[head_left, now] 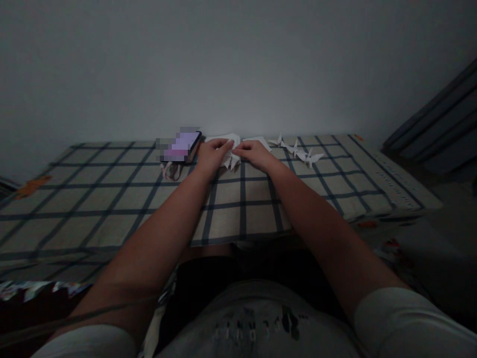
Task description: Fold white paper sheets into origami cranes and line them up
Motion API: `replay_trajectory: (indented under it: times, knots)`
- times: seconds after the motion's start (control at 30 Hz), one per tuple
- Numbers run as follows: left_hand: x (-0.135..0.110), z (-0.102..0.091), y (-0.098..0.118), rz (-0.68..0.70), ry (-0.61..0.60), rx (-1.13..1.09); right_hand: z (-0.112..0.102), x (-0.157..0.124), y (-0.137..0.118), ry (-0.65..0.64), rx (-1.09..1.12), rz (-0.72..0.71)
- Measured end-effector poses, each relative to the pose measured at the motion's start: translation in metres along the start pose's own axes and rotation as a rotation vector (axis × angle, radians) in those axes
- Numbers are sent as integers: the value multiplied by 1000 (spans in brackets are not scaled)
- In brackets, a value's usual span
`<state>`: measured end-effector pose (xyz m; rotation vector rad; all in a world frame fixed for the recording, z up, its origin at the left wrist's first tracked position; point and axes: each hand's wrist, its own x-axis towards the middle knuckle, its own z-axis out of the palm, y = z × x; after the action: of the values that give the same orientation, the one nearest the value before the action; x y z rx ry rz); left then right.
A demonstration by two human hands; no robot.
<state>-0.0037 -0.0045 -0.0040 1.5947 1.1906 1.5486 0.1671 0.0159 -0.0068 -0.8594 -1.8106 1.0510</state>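
Between my two hands is a piece of white folded paper (231,161), its pointed flaps sticking out below the fingers. My left hand (213,153) pinches it from the left with thumb and fingers together. From the right, my right hand (255,153) grips its upper edge with closed fingertips. The fingers cover much of the paper, so its full shape is hidden. Sheets of white paper (259,142) lie flat just behind the hands. To the right stand several folded paper cranes (309,158) in a slanting row.
A phone (182,146) with a lit, partly blurred screen rests left of my hands, a pale strap (170,171) hanging from it. The table wears a checked cloth (112,199). A plain wall (238,64) rises behind it, and a dark striped curtain (439,124) hangs at right.
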Motion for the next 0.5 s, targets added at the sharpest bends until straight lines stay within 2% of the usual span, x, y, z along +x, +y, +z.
replay_trajectory:
  times: [0.17, 0.33, 0.5]
  knots:
    - [0, 0, 0, 3, 55, 0, 1, 1, 1, -13, 13, 1]
    - [5, -3, -6, 15, 62, 21, 2, 0, 0, -23, 4, 3]
    - [8, -4, -12, -12, -35, -74, 1, -1, -2, 53, -1, -12]
